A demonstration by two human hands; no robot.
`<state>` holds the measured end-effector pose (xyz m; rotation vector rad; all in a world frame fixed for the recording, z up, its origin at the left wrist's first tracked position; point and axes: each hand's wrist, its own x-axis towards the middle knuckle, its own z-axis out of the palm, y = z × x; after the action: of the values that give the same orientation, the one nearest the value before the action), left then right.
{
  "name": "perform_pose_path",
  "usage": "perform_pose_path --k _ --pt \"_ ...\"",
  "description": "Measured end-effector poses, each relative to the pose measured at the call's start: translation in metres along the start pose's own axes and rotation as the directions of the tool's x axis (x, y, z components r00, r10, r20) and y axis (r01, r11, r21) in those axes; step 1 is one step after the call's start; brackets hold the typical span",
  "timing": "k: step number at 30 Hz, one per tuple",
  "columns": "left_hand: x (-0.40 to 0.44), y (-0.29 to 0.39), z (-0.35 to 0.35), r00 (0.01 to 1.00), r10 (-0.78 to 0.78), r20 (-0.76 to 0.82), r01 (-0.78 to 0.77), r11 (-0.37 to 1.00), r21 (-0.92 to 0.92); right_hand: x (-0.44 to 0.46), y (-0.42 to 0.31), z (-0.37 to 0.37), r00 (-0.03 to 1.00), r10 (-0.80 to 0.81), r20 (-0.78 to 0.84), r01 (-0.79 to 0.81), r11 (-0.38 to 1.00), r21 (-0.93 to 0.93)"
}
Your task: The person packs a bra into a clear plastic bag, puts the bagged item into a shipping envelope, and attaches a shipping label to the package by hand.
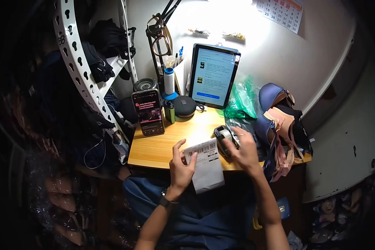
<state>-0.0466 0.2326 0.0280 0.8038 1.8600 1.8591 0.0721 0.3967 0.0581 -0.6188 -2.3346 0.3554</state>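
Observation:
My left hand (182, 168) is closed on the edge of a white parcel (207, 171), thumb on its face. The parcel carries a printed shipping label with barcodes at its upper end, and it tilts over the table's front edge. My right hand (244, 152) is at a black tape dispenser (218, 134) holding a roll of clear tape. Its thumb and forefinger are apart over the roll. Whether they touch the tape is unclear.
On the wooden table (175, 137) stand a phone (148, 114), a tablet (214, 75), a round black case (184, 106) and a green lighter (169, 112). Green plastic bags (243, 100) and several bras (279, 121) lie at the right. A white metal shelf (77, 54) rises at left.

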Motion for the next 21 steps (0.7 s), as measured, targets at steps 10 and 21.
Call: perform_pose_path --k 10,21 --pt "0.019 -0.026 0.009 0.939 0.33 0.097 -0.328 0.776 0.539 0.006 0.008 0.015 0.982 0.143 0.12 -0.151 0.987 0.061" --pt "0.024 -0.038 0.008 0.899 0.39 0.199 -0.432 0.714 0.551 0.036 0.011 0.003 0.9 -0.086 0.428 0.007 0.983 0.183"
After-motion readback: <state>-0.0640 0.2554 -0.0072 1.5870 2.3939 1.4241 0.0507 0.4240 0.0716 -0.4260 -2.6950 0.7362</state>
